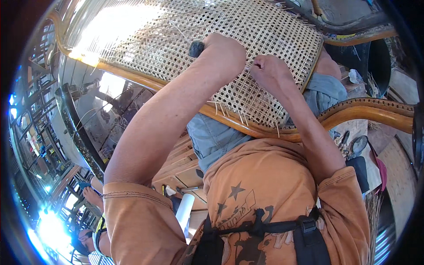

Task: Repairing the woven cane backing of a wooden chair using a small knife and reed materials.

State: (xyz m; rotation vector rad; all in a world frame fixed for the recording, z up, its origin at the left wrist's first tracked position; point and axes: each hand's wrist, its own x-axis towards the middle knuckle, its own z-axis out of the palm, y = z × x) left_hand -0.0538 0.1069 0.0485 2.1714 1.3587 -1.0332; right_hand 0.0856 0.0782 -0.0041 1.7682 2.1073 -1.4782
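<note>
Across my lap lies a woven cane panel (pixel 282 31) set in a curved, varnished wooden frame (pixel 128 76). Both my hands are over the weave, close to each other. My left hand (pixel 224 47) is closed round a dark, rounded handle (pixel 195 49) whose end sticks out to the left; the rest of that tool is hidden. Just right of it, my right hand (pixel 270 73) is curled shut low on the cane, and whatever its fingers pinch cannot be made out. Short loose cane ends (pixel 242 117) poke out along the frame's near edge.
A curved wooden rail with a row of holes (pixel 373 107) runs to the right. Beyond it stand a dark bin (pixel 380 66) and small tools (pixel 346 140). A dark tube (pixel 76 126) and another person's foot (pixel 92 196) are at left.
</note>
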